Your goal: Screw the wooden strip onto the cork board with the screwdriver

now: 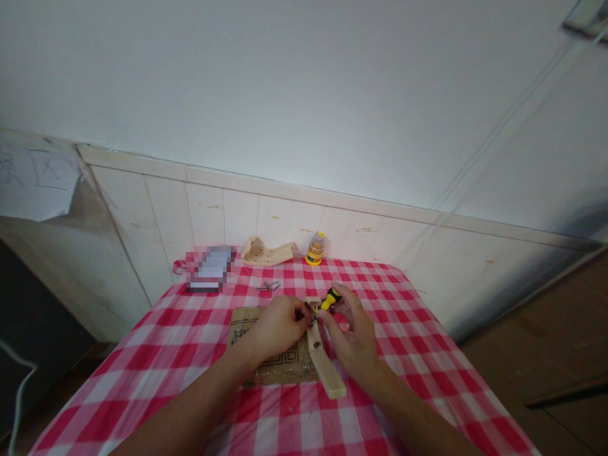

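My right hand [355, 332] is closed around a small black-and-yellow screwdriver [329, 300], its shaft slanting down and left toward a pale, bent wooden piece [327, 367]. Beside the tip, the fingers of my left hand [284, 322] are pinched together at the upper part of that piece; whatever they grip is too small and hidden to name. A dark hole shows midway along the wood. Under the left hand and the wood lies a brown printed board [280, 375], partly covered by my forearm.
Several thin metal screws or bolts [268, 286] lie beyond my left hand. Against the wall are another shaped wooden part [268, 254], a yellow-labelled bottle [315, 249] and a pixelated, phone-like rectangle [212, 268]. A red-and-white checked cloth [403, 380] covers the table.
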